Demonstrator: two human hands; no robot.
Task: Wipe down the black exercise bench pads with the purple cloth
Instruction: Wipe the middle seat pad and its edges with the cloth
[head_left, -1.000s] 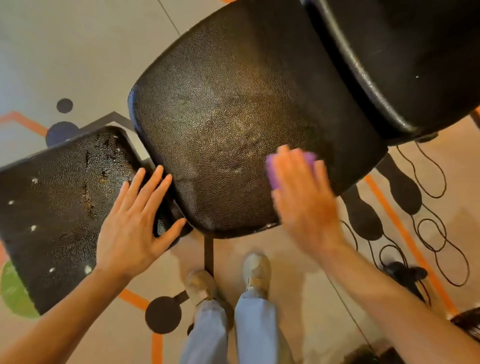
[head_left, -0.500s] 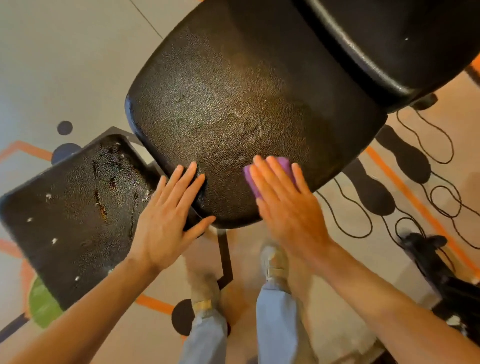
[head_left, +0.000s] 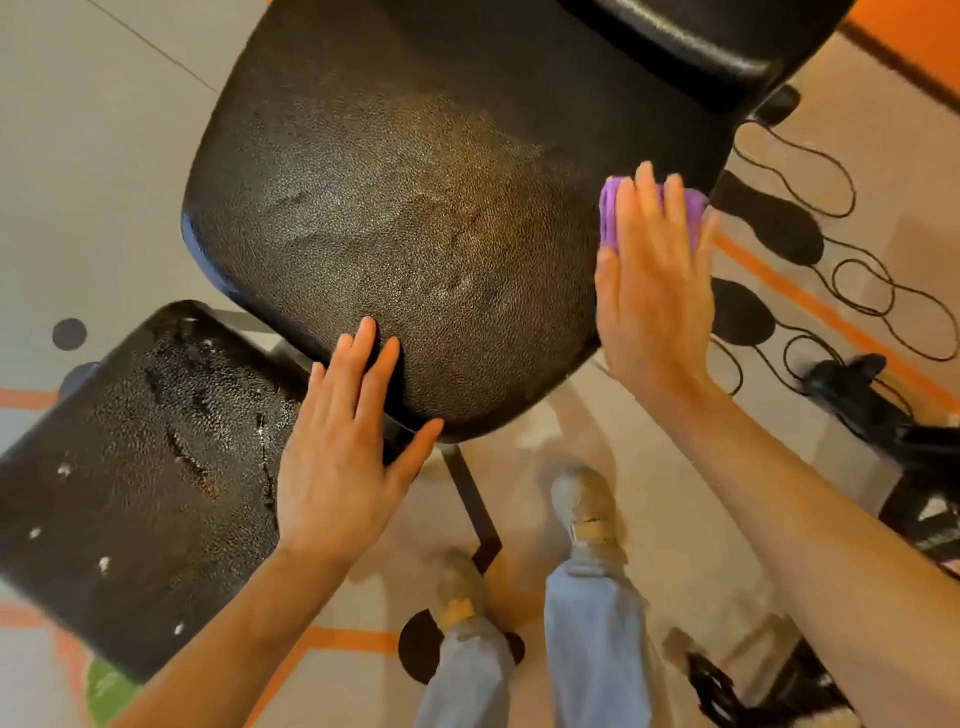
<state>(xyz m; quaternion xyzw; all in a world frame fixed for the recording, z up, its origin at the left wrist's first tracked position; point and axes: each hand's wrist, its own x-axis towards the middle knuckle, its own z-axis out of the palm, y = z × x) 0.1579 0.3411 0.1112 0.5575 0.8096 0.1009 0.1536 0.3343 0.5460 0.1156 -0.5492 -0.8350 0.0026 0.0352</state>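
Observation:
A large black seat pad (head_left: 415, 208) fills the middle of the view. My right hand (head_left: 654, 291) lies flat with straight fingers on the purple cloth (head_left: 613, 213), pressing it against the pad's right edge. My left hand (head_left: 343, 457) rests flat with spread fingers on the pad's near left edge. A second black pad (head_left: 135, 483), cracked and flecked with white, stands lower at the left. A third glossy black pad (head_left: 691, 41) overlaps the seat pad at the top right.
The bench's black metal frame (head_left: 475, 509) runs down between my feet. Black cords (head_left: 852, 280) loop over the patterned floor at the right. Dark equipment (head_left: 878, 410) lies at the right edge.
My right hand has swept the cloth from the pad's near middle out to its right edge. My left hand stays on the near left edge.

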